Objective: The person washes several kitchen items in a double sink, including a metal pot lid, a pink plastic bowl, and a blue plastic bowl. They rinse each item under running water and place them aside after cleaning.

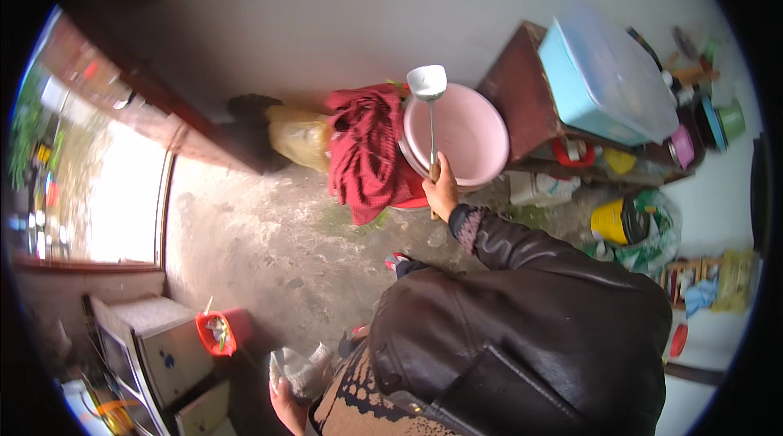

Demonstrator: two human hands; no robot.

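My right hand (441, 190) grips the wooden handle of a wok spatula (428, 82), its metal blade pointing away from me. The spatula hangs over the left side of a pink plastic basin (486, 139), which looks stacked on another basin. Left of the basin lies a crumpled red checked cloth (365, 154). Low in the view, near my body, my left hand (289, 408) holds a pale grey cloth or bag (301, 375); which of the two I cannot tell. Part of that hand is cut off by the frame's lower edge.
A yellowish plastic bag (300, 136) sits by the wall. Right of the basin, a dark red cabinet (520, 93) carries a light blue lidded box (578, 78). A yellow bucket (608, 222) stands on the concrete floor (263, 234). A red bin (229, 329) is beside a metal cabinet (177, 356) near the doorway.
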